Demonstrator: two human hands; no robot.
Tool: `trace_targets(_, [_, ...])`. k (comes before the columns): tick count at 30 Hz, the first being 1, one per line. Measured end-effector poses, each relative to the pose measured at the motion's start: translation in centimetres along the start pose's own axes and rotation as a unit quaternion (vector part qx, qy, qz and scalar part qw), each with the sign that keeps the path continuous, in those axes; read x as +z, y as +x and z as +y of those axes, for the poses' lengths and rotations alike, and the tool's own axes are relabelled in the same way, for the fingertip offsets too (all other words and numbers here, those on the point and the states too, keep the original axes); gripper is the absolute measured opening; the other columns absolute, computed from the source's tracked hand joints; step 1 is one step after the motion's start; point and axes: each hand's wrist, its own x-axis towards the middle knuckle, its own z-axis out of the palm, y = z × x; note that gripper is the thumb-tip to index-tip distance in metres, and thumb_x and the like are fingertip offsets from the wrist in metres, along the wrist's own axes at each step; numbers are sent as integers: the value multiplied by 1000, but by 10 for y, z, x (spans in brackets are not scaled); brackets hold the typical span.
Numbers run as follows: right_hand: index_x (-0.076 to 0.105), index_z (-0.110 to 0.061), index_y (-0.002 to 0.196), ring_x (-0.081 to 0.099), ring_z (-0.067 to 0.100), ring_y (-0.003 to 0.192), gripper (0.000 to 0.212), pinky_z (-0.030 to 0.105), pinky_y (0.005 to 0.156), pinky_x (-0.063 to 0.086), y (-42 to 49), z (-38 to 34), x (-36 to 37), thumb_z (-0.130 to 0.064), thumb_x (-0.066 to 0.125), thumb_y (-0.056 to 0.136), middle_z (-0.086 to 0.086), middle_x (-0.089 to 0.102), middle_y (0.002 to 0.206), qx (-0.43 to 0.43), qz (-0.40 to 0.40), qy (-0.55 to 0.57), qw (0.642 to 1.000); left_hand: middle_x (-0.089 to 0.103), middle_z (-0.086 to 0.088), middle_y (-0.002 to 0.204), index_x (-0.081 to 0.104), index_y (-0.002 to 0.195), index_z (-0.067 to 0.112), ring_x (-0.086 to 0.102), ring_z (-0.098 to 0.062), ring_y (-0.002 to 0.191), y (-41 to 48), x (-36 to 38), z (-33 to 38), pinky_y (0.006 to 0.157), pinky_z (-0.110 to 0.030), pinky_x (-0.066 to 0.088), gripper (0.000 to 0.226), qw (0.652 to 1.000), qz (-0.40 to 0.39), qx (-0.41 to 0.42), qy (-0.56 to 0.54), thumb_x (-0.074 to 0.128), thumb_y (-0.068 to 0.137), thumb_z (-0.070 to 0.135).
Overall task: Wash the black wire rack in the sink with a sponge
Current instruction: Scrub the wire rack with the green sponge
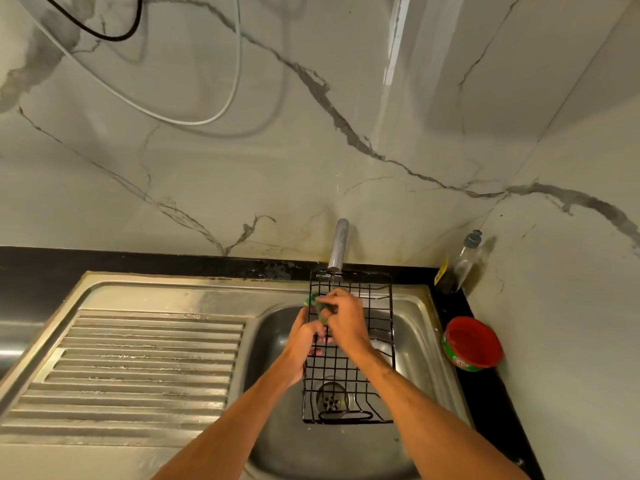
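The black wire rack (346, 379) stands tilted in the steel sink basin (419, 344), its top edge leaning near the tap (338, 245). My left hand (304, 344) grips the rack's left edge about halfway up. My right hand (344, 318) is closed on a green sponge (313, 302) and presses it against the upper left part of the rack. Most of the sponge is hidden under my fingers. The drain (331, 396) shows through the rack's lower wires.
A ribbed steel draining board (138, 368) lies left of the basin. On the black counter at the right stand a red tub (472, 342) and a clear bottle with a grey cap (459, 265). Marble-look wall tiles rise behind, with cables hanging at the upper left.
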Motion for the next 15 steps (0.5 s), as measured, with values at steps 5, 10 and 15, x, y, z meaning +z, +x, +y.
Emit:
trace_targets(5, [71,-8,106,59,10,100,24,24,86,54,-1,-5,-1,2,67,85,-2,61,105,-8,-17,-29,999,66,-8,96,54,127,19,60,-19,88,-3,2,7,70,-32,48,64,1000,3,12,12,55,64,9])
trace_targets(10, [72,-14,106,53,11,99,26,32,84,55,2,4,-27,2,65,86,-2,57,110,5,-10,-163,987,66,-14,101,52,126,21,59,-25,86,-3,-8,7,63,-32,46,67,999,26,4,-21,55,61,11])
trace_targets(15, [65,-9,120,53,23,117,39,38,95,52,-10,-3,-21,7,60,85,8,54,128,-34,6,-241,970,66,-12,104,49,132,21,62,-20,86,-2,-3,11,70,-34,46,59,999,35,18,7,51,77,-3])
